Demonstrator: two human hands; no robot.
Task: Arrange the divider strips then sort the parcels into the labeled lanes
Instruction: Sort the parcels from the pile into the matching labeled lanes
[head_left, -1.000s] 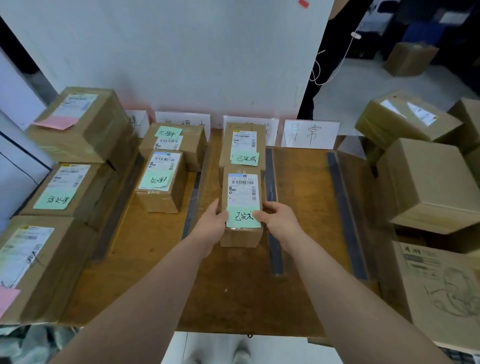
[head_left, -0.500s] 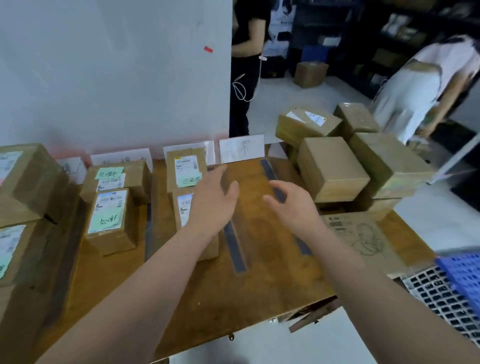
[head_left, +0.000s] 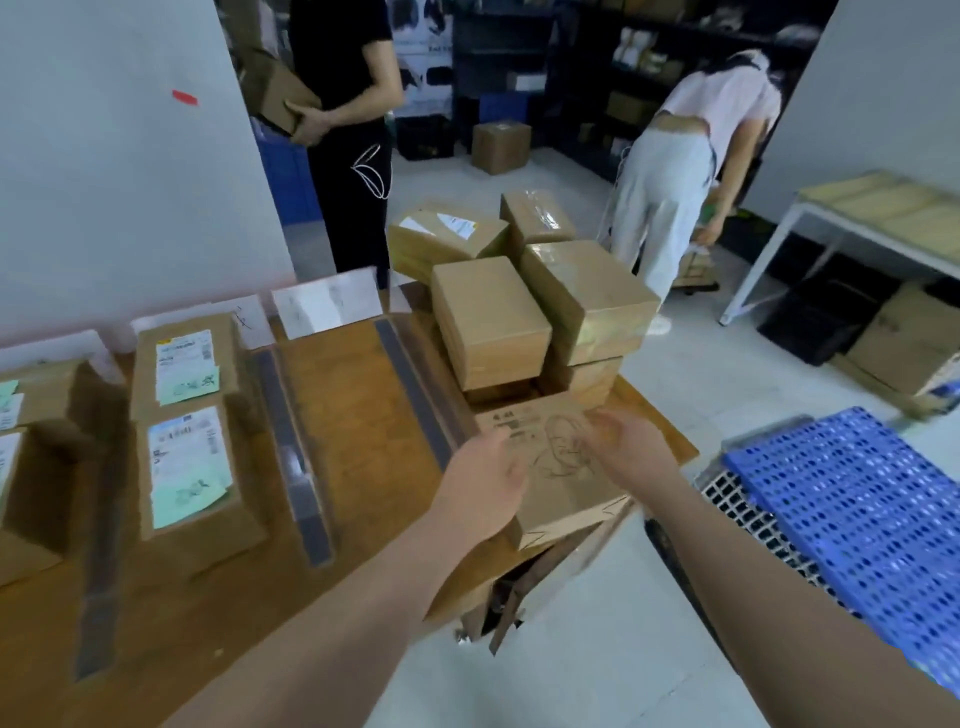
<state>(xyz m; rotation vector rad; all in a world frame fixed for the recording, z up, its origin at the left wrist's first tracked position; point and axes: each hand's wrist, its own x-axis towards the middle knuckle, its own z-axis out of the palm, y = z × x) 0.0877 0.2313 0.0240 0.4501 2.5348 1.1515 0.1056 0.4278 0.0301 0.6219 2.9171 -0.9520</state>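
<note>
Both hands out over the right end of the brown wooden bench (head_left: 363, 415), left hand (head_left: 480, 488) spread open at the near-left edge of the flat brown cardboard parcel with a line drawing printed on top (head_left: 563, 467), right hand (head_left: 631, 444) open over its far-right side, neither grip closed on it yet. Parcel lying directly between the two palms at the bench's right corner, right of the dark grey divider strip (head_left: 415, 395), long axis running away and to the left, left hand seemingly nearer.

Labelled brown parcels (head_left: 189, 467) lie flat in lanes between grey divider strips (head_left: 293, 457) on the table.
</note>
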